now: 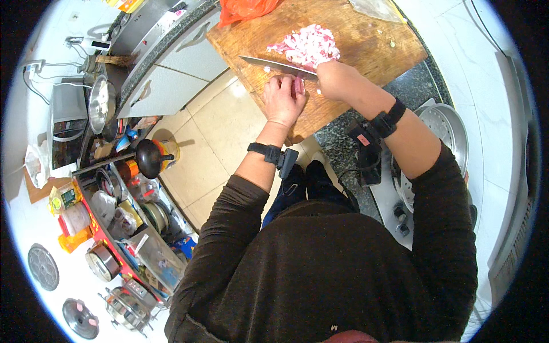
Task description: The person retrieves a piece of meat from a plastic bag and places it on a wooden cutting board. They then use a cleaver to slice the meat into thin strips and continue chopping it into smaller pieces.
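Note:
On a wooden cutting board (364, 47) lies a heap of small pink and white diced meat (311, 43). My right hand (336, 81) grips a kitchen knife (274, 65) whose blade points to the left, just in front of the heap; its handle is hidden in my fist. Close below the blade, my left hand (281, 94) presses a strip of raw meat (297, 85) against the board with bent fingers. A few loose bits of meat lie near the blade. Both wrists wear black straps with small devices.
An orange-red plastic bag (246, 10) and a clear plastic bag (377, 9) rest at the board's far edge. The board's near corner overhangs the tiled floor (214, 128). A perforated steamer pan (446, 133) stands at right. A crowded shelf (133, 223) is at left.

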A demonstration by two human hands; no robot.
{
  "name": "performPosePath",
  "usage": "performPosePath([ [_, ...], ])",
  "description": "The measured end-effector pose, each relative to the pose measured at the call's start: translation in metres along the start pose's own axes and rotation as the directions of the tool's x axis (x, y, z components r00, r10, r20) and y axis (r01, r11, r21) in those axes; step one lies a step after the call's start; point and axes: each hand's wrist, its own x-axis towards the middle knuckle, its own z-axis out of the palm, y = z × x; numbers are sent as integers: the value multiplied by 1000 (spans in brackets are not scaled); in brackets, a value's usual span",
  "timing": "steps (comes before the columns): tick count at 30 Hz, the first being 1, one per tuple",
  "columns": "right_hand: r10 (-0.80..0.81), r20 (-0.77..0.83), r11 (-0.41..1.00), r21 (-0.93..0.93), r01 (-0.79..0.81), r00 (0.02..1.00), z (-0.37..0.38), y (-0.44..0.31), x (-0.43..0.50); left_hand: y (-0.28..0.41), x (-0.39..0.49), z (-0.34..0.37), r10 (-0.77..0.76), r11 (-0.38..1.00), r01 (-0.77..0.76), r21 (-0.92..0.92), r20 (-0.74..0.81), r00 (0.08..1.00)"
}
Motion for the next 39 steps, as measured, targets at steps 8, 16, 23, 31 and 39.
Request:
performPosePath([
  [8,-1,129,997,-82,11,992,25,-3,55,-7,-1,5,61,997,-63,-33,-56,997],
  [16,58,116,996,-81,-49,992,50,1,65,-10,-2,4,60,997,-61,-49,-14,998],
  [23,242,127,895,354,-272,962,55,19,65,-4,1,2,58,998,-61,-29,-73,996],
  [31,-71,-184,985,142,98,980,35,29,24,-3,-4,4,-23,997,22,-70,-12,1000],
  [39,9,111,996,-94,1,994,-4,5,10,-2,-3,2,-5,1000,4,-2,-22,1000],
])
